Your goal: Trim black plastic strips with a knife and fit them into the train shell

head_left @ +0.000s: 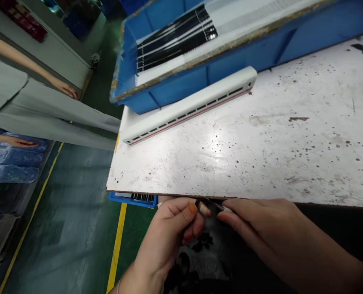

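Just below the table's front edge, my left hand (172, 232) is closed in a pinch, with a small dark bit at its fingertips that I cannot make out. A pale wrap (204, 209) covers one of its fingers. Opposite it, my right hand (270, 232) is closed with its thumb and finger around a thin, pale, pointed piece (221, 207), partly hidden. The tips of both hands are close together. Beyond them, a white model train car (190, 107) with dark windows and a red stripe lies slantwise on the white table (230, 163), touched by neither hand.
A blue bin (181, 85) holding rows of black and white pieces stands at the table's back. Below the left corner is another blue bin (149, 203). At left, a person in grey clothes (52, 110) stands by plastic-wrapped blue goods (16, 161). Yellow lines mark the green floor.
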Motion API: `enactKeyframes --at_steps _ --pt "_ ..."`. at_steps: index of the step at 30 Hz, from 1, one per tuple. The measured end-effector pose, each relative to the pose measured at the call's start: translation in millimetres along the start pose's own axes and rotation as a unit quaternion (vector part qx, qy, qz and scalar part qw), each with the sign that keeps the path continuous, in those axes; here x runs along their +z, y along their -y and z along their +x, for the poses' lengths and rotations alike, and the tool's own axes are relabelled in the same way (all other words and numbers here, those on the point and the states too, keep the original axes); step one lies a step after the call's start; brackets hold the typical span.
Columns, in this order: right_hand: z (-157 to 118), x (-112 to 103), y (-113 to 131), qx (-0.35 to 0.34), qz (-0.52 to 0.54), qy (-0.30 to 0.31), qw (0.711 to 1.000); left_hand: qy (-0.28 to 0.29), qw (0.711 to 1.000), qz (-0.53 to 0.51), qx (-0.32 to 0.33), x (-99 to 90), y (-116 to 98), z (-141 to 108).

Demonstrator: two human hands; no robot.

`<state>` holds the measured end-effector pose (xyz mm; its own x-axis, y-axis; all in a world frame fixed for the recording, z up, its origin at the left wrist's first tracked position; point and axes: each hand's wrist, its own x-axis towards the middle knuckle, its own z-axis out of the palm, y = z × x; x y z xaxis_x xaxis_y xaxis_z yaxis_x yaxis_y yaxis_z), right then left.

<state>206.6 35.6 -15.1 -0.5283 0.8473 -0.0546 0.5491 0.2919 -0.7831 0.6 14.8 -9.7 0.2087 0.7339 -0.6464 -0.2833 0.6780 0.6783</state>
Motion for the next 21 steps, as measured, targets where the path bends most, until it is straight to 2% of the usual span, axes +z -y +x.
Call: enactKeyframes --at_steps 3,8,12,17,21 --pt "5 -4 1 0.016 0.109 0.003 0.994 0.01 0.997 -0.074 0.006 -2.0 -16 -14" --pt "12 1 14 0.023 0.242 0.038 0.969 0.023 0.987 -0.14 0.078 -2.8 -35 -40" --pt "12 16 27 0.024 0.326 0.052 0.944 0.041 0.97 -0.19 0.144 0.4 -42 -52" --pt "11 42 40 0.019 0.413 0.019 0.911 0.039 0.951 -0.232 0.2 7.0 -46 -60" --pt "10 63 49 0.013 0.444 0.057 0.894 0.015 0.933 -0.27 0.238 11.1 -51 -65"
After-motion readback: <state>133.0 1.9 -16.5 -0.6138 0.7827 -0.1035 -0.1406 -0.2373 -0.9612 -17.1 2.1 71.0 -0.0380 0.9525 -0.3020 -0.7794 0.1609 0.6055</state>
